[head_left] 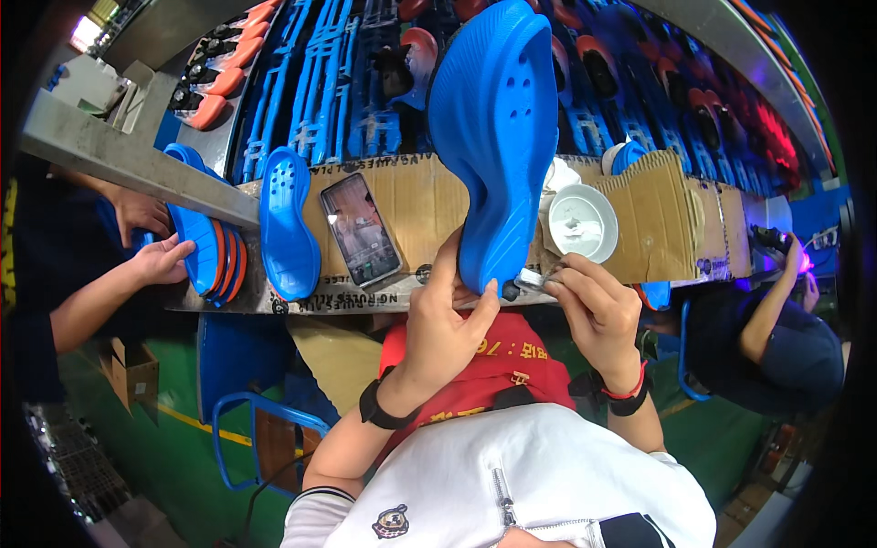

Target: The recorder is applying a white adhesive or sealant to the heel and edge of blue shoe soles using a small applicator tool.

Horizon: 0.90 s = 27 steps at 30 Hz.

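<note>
A large blue shoe sole (498, 155) stands upright in my left hand (441, 333), which grips its lower, narrow end between thumb and fingers. Small holes pierce its upper part. My right hand (598, 315) pinches a small brush (528, 279) with a silvery metal band. The brush's dark tip is close against the lower right edge of the sole; whether it touches, I cannot tell. Just beyond my right hand sits a white round bowl (610, 226) with whitish residue inside. Another blue sole (287, 224) lies on the cardboard-covered bench (425, 196) to the left.
A phone (360, 228) with a lit screen lies on the bench. Behind, a blue-slatted conveyor (315, 87) carries orange and black shoe parts. At left, a co-worker's hand (163, 260) holds several stacked soles (212, 256). Another person (776, 342) works at right. A metal beam (137, 155) crosses the upper left.
</note>
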Motion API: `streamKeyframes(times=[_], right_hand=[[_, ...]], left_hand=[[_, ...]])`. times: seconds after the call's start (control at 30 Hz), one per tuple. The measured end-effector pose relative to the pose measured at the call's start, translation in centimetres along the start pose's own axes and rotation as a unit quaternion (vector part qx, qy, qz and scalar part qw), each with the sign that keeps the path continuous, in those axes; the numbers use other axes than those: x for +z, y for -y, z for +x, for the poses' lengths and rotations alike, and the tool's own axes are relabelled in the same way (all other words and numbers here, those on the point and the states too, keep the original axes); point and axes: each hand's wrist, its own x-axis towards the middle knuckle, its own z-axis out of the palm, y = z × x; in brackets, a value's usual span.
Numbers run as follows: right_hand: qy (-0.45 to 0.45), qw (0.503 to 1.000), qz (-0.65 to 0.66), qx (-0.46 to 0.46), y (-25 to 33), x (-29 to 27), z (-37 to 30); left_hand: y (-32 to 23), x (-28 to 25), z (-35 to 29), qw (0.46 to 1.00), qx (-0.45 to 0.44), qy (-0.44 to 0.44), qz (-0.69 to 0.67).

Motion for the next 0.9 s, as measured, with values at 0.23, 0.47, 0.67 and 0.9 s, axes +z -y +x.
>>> streamKeyframes(times=[0.23,0.47,0.67,0.9], right_hand=[[-0.001,1.0,0.011,0.006,0.5,-0.2,0.4],[0.013,0.997,0.063,0.033,0.9,0.0,0.0],[-0.075,0.994,0.078,0.025,0.4,-1.2,0.2],[-0.133,0.99,0.027,0.044,-1.4,-2.6,0.4]], left_hand=[[0.1,-0.1,0.0,1.0,0.002,0.0,-0.014],[-0.5,-0.1,0.1,1.0,0.018,-0.005,0.014],[-1.2,-1.2,0.7,1.0,0.012,-0.025,-0.012],[-4.8,-4.8,2.6,0.993,0.063,-0.062,-0.082]])
